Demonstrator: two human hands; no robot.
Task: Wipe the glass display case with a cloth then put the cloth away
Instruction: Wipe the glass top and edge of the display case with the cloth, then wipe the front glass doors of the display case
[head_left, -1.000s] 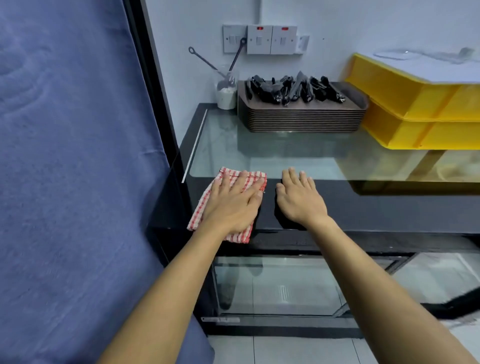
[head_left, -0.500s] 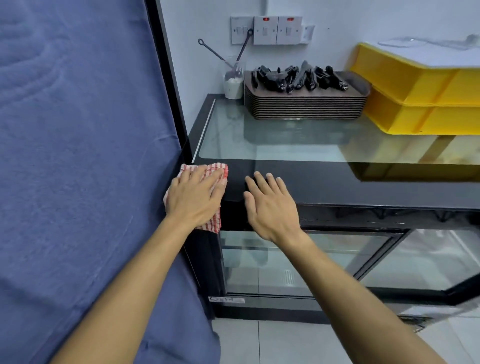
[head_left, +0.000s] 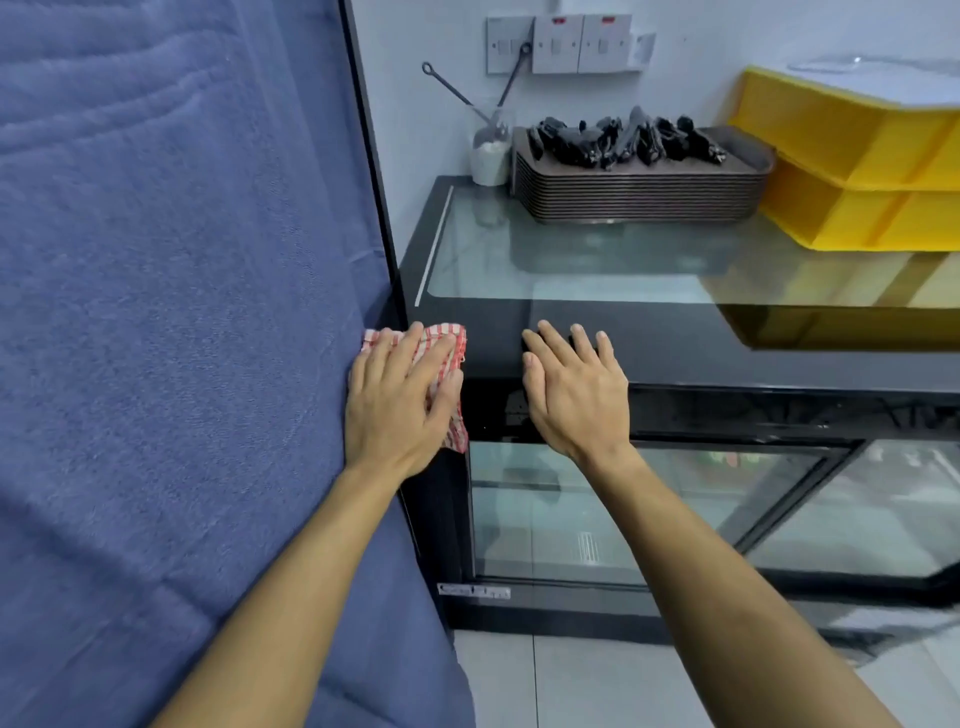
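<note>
The glass display case (head_left: 675, 343) has a black frame, a glass top and glass front panels. A red-and-white checked cloth (head_left: 451, 343) lies over the case's near left corner. My left hand (head_left: 400, 400) presses flat on the cloth with straight fingers, and the cloth's lower edge hangs down past the corner. My right hand (head_left: 571, 389) rests flat on the black front edge of the case, just right of the cloth, holding nothing.
A large blue towel-covered surface (head_left: 182, 312) stands right against the case's left side. On the glass top at the back are a stack of brown trays (head_left: 639, 192) with black items, a cup with utensils (head_left: 488, 156) and yellow bins (head_left: 857, 171). Tiled floor lies below.
My left hand has slid the cloth leftward along the front edge to the case's left corner. My right hand followed left along the black edge.
</note>
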